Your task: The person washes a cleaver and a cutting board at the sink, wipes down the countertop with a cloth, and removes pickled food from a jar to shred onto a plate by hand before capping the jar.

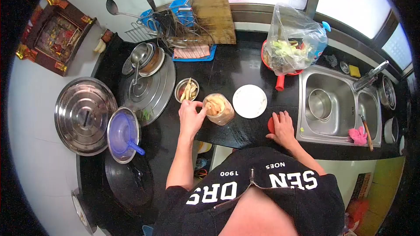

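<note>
My left hand (pixel 191 116) is between a small metal bowl (pixel 176 92) and an open clear jar (pixel 221 116). Its fingers are bent together near the jar's rim, and what they hold, if anything, is too small to name. Pale strips fill the jar (pixel 215 105). Long yellowish pieces (pixel 189 90) stick up out of the bowl. To the right of the jar lies a white plate (pixel 250 101). My right hand (pixel 282 130) rests with fingers spread on a round red lid (pixel 271 125) on the black counter (pixel 232 67).
At the right is a steel sink (pixel 332 137) with a pot (pixel 320 105). Behind stand a plastic bag (pixel 291 39) in a red colander (pixel 280 83), a dish rack (pixel 175 22) and a cutting board (pixel 221 17). Large metal lids (pixel 81 100) and a blue strainer (pixel 122 129) are at left.
</note>
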